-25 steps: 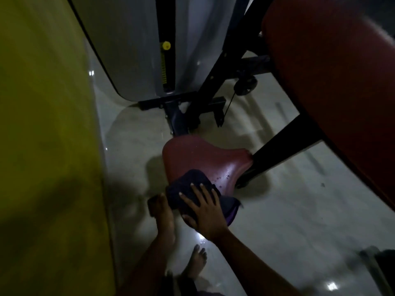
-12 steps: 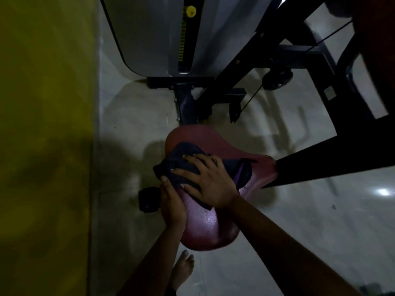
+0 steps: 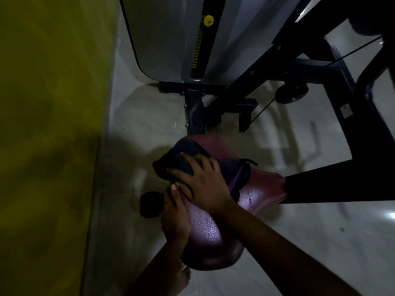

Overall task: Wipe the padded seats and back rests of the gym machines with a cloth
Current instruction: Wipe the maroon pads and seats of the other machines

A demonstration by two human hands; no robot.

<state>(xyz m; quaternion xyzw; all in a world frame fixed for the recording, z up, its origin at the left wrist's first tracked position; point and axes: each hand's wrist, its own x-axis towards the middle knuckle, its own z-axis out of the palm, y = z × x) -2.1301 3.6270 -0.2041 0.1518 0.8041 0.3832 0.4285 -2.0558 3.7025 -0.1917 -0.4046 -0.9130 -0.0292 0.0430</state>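
Cloth: we see a dark cloth (image 3: 177, 165) bunched on the far left part of the padded seat (image 3: 205, 233), with one purple-edged fold trailing to the right, past the wrist.
Padded seat: maroon and glossy, it shines where light falls on it, and its near half is bare.
Right hand: our right hand (image 3: 205, 184) lies on top of the cloth, palm down, with the fingers (image 3: 188, 158) spread wide and pressing the fabric against the pad. The cloth shows ahead of the fingertips and on both sides of the hand.
Left hand: our left hand (image 3: 174, 216) clasps the left edge of the seat just behind the cloth. The thumb lies on the top surface, close by the right hand, and the other fingers go down over the side (we cannot see their tips).
Hands and cloth: the left hand is beside the cloth at its near left corner. Whether the thumb touches the fabric, we cannot tell.
Frame: a black bar (image 3: 320, 184) meets the seat at its right end.
Knob: a black knob (image 3: 150, 202) sits low, just left of the left hand.
Beyond the seat: a grey shroud (image 3: 171, 39) stands on the pale floor (image 3: 320, 242), carrying a yellow pin (image 3: 208, 20).
Left side: a yellow wall (image 3: 42, 103).
Below: a bare foot (image 3: 183, 276) shows under the near end of the seat.
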